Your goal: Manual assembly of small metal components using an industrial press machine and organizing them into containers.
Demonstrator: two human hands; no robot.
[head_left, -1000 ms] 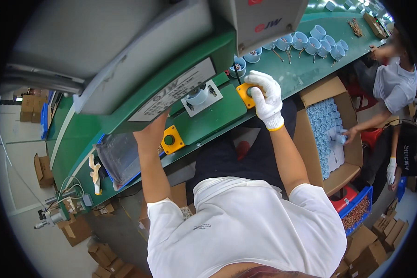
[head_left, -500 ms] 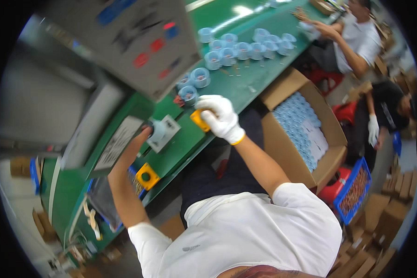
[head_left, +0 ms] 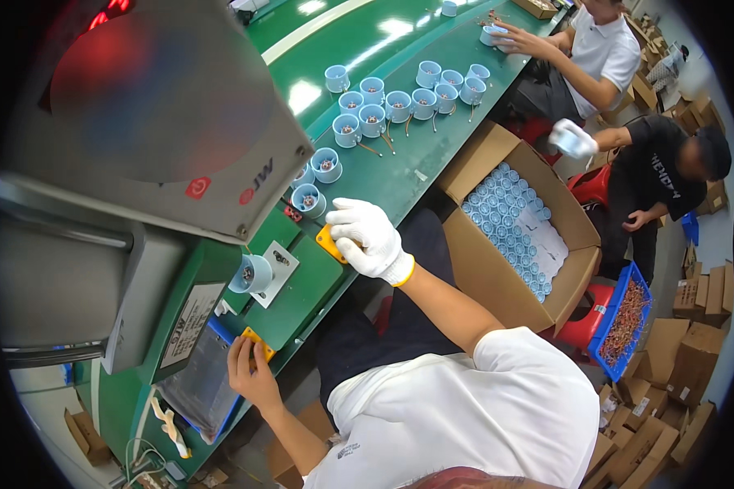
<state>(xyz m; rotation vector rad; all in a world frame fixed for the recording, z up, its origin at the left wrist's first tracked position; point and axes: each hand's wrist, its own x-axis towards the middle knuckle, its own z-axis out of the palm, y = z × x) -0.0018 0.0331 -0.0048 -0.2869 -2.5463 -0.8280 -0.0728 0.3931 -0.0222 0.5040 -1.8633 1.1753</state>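
My bare left hand [head_left: 251, 376] rests with bent fingers over a yellow square block [head_left: 258, 345] at the near left of the green machine base. On the base's right corner, my white-gloved right hand [head_left: 369, 241] has its fingers curled round a second yellow block [head_left: 329, 244]. Between the hands, a light-blue plastic cup [head_left: 258, 275] lies tipped against a white plate [head_left: 285, 265] beneath the grey machine head [head_left: 220, 196]. Small parts show inside the cup. Just beyond my right hand stands another light-blue cup [head_left: 308, 200].
Several light-blue cups [head_left: 399, 107] with wires stand along the green bench [head_left: 420, 175]. An open carton [head_left: 575, 289] of cups is at my right, near a blue crate [head_left: 603, 350] of small parts. Two people sit beyond; one handles a cup [head_left: 492, 34].
My left hand has moved from the cup by the plate down to the near yellow block. My right hand stays at its block. The co-worker's gloved hand has risen.
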